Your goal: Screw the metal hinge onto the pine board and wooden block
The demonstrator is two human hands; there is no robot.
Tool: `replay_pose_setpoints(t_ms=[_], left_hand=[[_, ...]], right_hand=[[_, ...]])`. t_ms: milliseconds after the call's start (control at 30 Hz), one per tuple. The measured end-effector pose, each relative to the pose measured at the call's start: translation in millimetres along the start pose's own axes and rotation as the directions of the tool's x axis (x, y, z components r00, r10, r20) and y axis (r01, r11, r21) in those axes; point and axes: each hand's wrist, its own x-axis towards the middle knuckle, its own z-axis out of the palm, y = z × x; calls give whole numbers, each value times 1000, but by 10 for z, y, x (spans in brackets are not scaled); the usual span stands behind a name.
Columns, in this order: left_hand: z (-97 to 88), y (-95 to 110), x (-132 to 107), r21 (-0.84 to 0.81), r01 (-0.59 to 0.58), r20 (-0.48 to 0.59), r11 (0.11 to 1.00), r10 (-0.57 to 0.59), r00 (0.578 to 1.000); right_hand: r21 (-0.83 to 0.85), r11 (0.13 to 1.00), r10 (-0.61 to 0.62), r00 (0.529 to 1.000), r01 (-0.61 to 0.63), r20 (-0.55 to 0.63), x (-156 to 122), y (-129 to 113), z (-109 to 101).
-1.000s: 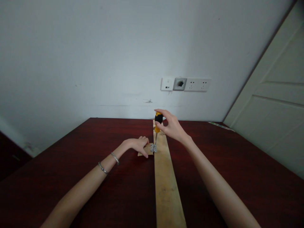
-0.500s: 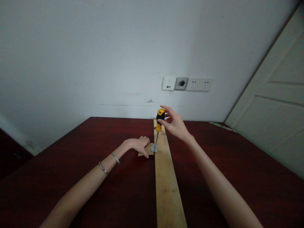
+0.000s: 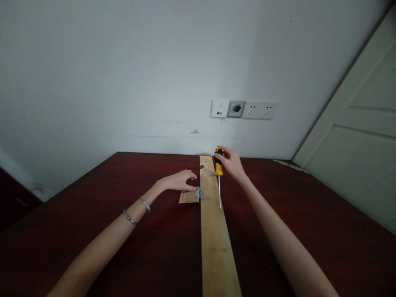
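Observation:
A yellow-and-black screwdriver [image 3: 219, 161] is held by its handle in my right hand [image 3: 232, 163], its shaft pointing down over the right side of a long wooden board [image 3: 215, 235]. The tip is apart from the small metal hinge [image 3: 199, 193]. That hinge lies across the board's left edge, with one leaf on the board and the other on a small cardboard-like piece [image 3: 188, 197]. Just above this piece is my left hand [image 3: 181, 180], fingers apart and curved, holding nothing. Whether its thumb touches the piece, I cannot tell.
The dark red table [image 3: 148, 247] ends against a white wall [image 3: 161, 74]. Sockets and switches [image 3: 259, 110] are set in the wall behind the board. A pale panelled door [image 3: 365, 136] stands at the right, and a thin strip [image 3: 289, 165] lies near the table's back right edge.
My right hand has lifted the screwdriver off the hinge and moved it right. My left hand has risen from the small piece and shifted slightly left, uncovering more of it.

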Motion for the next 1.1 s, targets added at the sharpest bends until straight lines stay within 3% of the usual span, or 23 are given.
replay_pose_setpoints(t_ms=[100,300,733,1100], left_hand=[[115,33,79,-71,-65,-123,995,56,991],[325,34,171,-216,-70,-135,974,41,990],[412,105,262,12,-55,-160,998,56,985],[446,106,289,21,-74,-160,997,76,984]], right_hand=[[-97,995,39,992,-27,117,-50,166,141],[-145,989,68,968,-33,243,-154,342,312],[-212,975,130,938,-63,320,-226,537,456],[-213,976,118,938,-48,327,-230,564,481]])
